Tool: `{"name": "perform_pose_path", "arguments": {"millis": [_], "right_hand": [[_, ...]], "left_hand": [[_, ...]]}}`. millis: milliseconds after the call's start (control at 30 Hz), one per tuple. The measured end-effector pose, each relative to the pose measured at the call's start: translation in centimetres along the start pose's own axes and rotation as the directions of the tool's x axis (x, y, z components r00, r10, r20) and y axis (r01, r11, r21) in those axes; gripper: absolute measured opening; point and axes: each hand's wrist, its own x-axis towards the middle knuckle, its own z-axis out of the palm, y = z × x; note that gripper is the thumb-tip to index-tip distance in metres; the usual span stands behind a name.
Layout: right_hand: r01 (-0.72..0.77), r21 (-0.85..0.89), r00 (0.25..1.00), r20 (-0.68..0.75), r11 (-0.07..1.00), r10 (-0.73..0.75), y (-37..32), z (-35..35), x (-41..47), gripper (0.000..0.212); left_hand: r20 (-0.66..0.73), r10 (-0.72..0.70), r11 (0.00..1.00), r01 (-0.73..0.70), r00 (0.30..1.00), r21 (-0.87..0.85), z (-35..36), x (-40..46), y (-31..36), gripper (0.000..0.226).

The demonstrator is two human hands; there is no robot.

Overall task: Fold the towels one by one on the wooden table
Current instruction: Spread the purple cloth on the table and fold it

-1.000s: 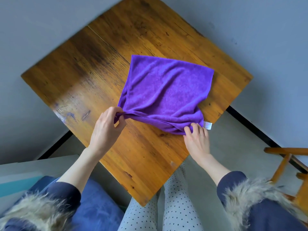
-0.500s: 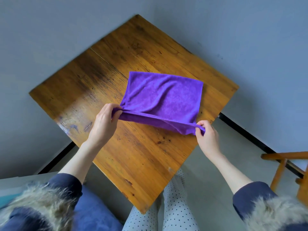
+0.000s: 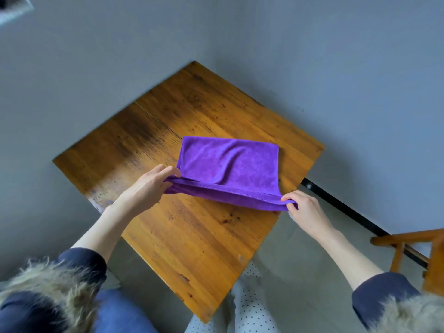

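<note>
left grip: left hand [image 3: 146, 188] pinched the near-left corner of the purple towel [image 3: 230, 168], thumb on top, fingers curled under the hem.
right grip: right hand [image 3: 304, 210] pinched the near-right corner, fingertips closed on the stitched edge, just past the table's right edge.
change in grip: a second ago the right hand lay flat on a bunched corner with the white tag showing; by now it had closed into a pinch, and the tag was mostly hidden behind the hand.
change in edge: near hem was slack and rumpled a second ago; now it was pulled taut and straight between both hands and lifted off the wood.
towel: far part rested flat on the wooden table [image 3: 192, 236], toward its right corner; near edge was raised, with a second layer visible underneath, so it looked already folded once.
fold state: judged as start of the next fold, with the near edge ready to be carried over to the far edge.
risk: soft diagonal creases ran across the top; they would likely get trapped unless tension was kept.
surroundings: wooden chair [image 3: 413, 255] at the right; grey wall behind.
</note>
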Motion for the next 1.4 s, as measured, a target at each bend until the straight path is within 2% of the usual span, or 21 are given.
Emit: {"name": "perform_pose_path", "arguments": {"millis": [200,300,500,600,700,767,833,933,1033,1100,1167,1233,1333,1400], "right_hand": [[0.055,0.035,0.988,-0.145,0.998,-0.050,-2.4,-4.6,3.1,0.006],[0.127,-0.001,0.972,-0.197,0.992,-0.125,-3.8,-7.4,5.0,0.008],[0.249,-0.019,0.929,-0.278,0.968,-0.245,-7.6,-13.3,8.8,0.008],[0.286,-0.040,0.912,-0.296,0.957,-0.285,-9.5,-16.0,10.4,0.010],[0.285,-0.063,0.899,-0.329,0.956,-0.290,-11.3,-18.0,11.7,0.014],[0.310,-0.072,0.877,-0.362,0.948,-0.314,-12.5,-18.8,12.4,0.016],[0.357,-0.090,0.860,-0.356,0.930,-0.365,-13.3,-19.5,13.1,0.016],[0.465,-0.123,0.842,-0.244,0.877,-0.481,-13.9,-19.9,13.8,0.010],[0.497,-0.098,0.840,-0.195,0.862,-0.506,-14.4,-19.8,14.1,0.008],[0.479,0.002,0.856,-0.222,0.878,-0.467,-14.9,-19.8,14.3,0.012],[0.414,0.213,0.901,-0.231,0.885,-0.366,-15.7,-20.1,14.3,0.013],[0.335,0.414,0.941,-0.188,0.846,-0.281,-16.3,-20.6,14.3,0.013],[0.219,0.633,0.974,-0.092,0.743,-0.209,-17.1,-21.1,14.3,0.012],[0.125,0.793,0.984,-0.022,0.597,-0.178,-17.4,-21.2,14.4,0.014]], "left_hand": [[-0.166,0.020,1.000,-0.021,0.986,-0.005,-4.4,1.1,2.4,0.023],[-0.260,-0.012,1.000,0.008,0.966,-0.016,-7.5,1.3,3.7,0.019],[-0.338,-0.109,0.994,0.111,0.935,-0.014,-12.3,1.9,5.8,0.016],[-0.409,-0.191,0.982,0.174,0.892,-0.079,-14.3,1.7,7.0,0.011],[-0.516,-0.271,0.962,0.204,0.813,-0.182,-16.3,1.1,8.1,0.006],[-0.569,-0.305,0.950,0.203,0.764,-0.237,-17.5,0.6,8.6,0.010],[-0.605,-0.311,0.949,0.200,0.733,-0.245,-18.6,-0.1,8.8,0.016],[-0.644,-0.294,0.955,0.187,0.706,-0.231,-20.2,-1.2,8.9,0.020],[-0.635,-0.277,0.960,0.181,0.721,-0.213,-21.4,-2.0,8.8,0.018],[-0.597,-0.281,0.960,0.205,0.752,-0.192,-22.0,-2.5,8.5,0.017],[-0.560,-0.280,0.960,0.215,0.779,-0.180,-22.4,-3.1,8.4,0.019],[-0.555,-0.279,0.959,0.201,0.784,-0.198,-22.7,-3.7,8.5,0.020],[-0.594,-0.302,0.949,0.176,0.745,-0.262,-22.9,-4.1,8.6,0.018],[-0.603,-0.347,0.927,0.164,0.718,-0.338,-23.0,-4.2,8.6,0.016]]}}
